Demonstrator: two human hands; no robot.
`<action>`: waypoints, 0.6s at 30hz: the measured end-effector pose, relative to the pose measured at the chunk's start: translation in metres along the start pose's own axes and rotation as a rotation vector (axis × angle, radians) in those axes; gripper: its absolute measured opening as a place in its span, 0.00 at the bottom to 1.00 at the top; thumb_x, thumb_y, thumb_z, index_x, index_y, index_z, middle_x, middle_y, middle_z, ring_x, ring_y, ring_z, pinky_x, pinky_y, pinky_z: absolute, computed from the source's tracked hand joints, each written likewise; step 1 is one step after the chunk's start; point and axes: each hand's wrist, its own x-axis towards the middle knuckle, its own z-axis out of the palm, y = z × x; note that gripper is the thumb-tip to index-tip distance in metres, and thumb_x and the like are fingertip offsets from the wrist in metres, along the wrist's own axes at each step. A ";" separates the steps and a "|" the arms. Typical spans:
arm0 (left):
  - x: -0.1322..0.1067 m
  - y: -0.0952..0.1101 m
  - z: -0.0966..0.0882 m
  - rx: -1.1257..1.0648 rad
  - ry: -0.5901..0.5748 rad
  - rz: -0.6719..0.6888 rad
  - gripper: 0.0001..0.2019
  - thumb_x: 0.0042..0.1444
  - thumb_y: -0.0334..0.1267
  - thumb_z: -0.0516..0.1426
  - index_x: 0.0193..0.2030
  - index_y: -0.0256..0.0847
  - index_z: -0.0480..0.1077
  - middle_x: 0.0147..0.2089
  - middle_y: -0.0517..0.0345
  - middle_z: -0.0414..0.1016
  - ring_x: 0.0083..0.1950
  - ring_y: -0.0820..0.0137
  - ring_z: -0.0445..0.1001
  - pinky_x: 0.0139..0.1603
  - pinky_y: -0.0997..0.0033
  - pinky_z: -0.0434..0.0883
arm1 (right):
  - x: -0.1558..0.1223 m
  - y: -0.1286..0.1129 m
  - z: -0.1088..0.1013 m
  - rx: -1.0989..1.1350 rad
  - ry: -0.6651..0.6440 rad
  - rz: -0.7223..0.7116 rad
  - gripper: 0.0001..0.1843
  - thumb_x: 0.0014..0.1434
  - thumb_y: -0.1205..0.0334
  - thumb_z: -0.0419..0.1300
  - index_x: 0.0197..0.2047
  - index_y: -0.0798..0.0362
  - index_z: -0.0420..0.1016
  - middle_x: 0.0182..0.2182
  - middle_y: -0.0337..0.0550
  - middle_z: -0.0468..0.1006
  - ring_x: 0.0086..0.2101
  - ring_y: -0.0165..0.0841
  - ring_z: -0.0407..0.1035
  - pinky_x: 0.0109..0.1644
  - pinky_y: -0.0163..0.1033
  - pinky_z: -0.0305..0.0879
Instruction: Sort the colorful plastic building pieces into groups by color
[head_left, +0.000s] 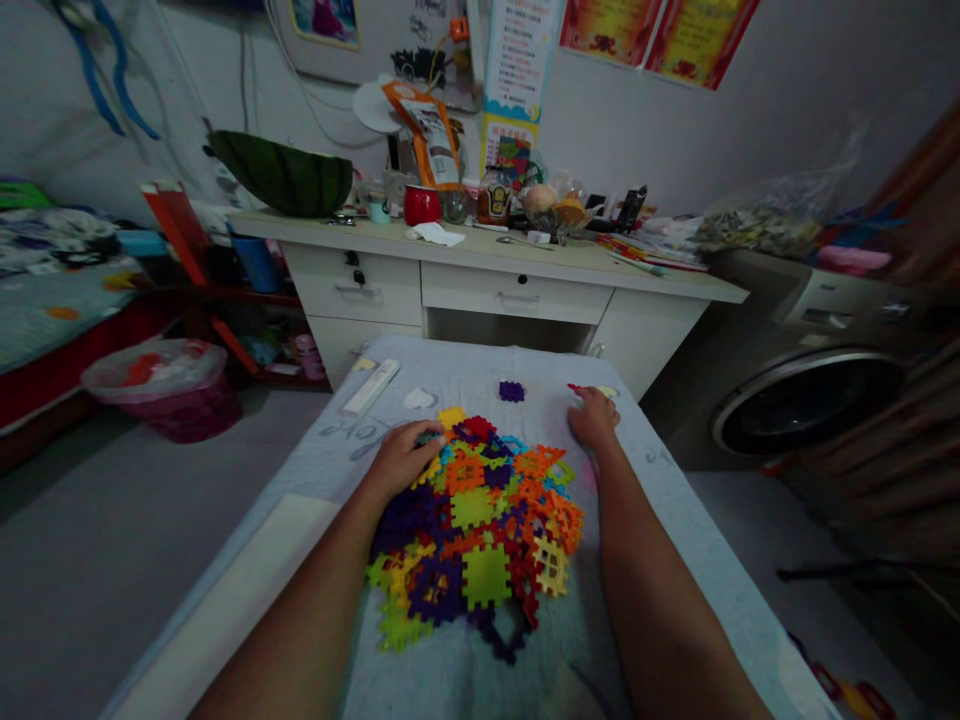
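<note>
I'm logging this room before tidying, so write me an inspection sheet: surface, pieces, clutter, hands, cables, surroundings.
Surface: cloth-covered table, pale blue.
Pieces: heap of notched, multicoloured pieces; one purple piece lies apart, beyond it.
Clutter: white oblong object and white scrap, far left of the table.
Left hand: at the heap's far left edge; grip unclear.
Right hand: right of the heap, by a red piece; grip unclear.
Cables: pale cable hangs behind the desk.
Surroundings: cut watermelon on the desk; washing machine right; pink bin left.
</note>
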 end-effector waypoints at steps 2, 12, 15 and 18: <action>0.000 -0.001 0.000 0.003 0.002 0.010 0.20 0.54 0.54 0.55 0.44 0.44 0.76 0.49 0.54 0.80 0.52 0.60 0.76 0.57 0.60 0.69 | -0.002 -0.017 0.000 0.030 -0.093 -0.168 0.21 0.61 0.61 0.54 0.57 0.47 0.73 0.61 0.48 0.66 0.60 0.45 0.57 0.63 0.53 0.53; -0.001 0.003 -0.002 0.013 0.004 -0.031 0.20 0.53 0.53 0.55 0.44 0.44 0.76 0.49 0.53 0.80 0.52 0.59 0.76 0.56 0.59 0.70 | -0.008 -0.078 0.017 -0.079 -0.341 -0.395 0.21 0.65 0.54 0.51 0.60 0.41 0.71 0.68 0.42 0.56 0.63 0.49 0.55 0.63 0.56 0.53; -0.001 0.004 -0.002 0.007 0.019 -0.030 0.19 0.53 0.53 0.55 0.43 0.45 0.77 0.48 0.54 0.80 0.52 0.59 0.75 0.57 0.59 0.69 | -0.005 -0.075 0.017 -0.068 -0.335 -0.408 0.22 0.66 0.53 0.51 0.60 0.41 0.70 0.69 0.42 0.54 0.64 0.48 0.53 0.64 0.56 0.52; 0.000 0.005 -0.002 0.006 0.021 -0.029 0.18 0.52 0.52 0.56 0.42 0.45 0.77 0.48 0.55 0.80 0.52 0.59 0.75 0.58 0.58 0.69 | -0.004 -0.069 0.014 -0.031 -0.334 -0.447 0.22 0.65 0.53 0.53 0.61 0.44 0.70 0.69 0.44 0.55 0.64 0.45 0.53 0.65 0.53 0.51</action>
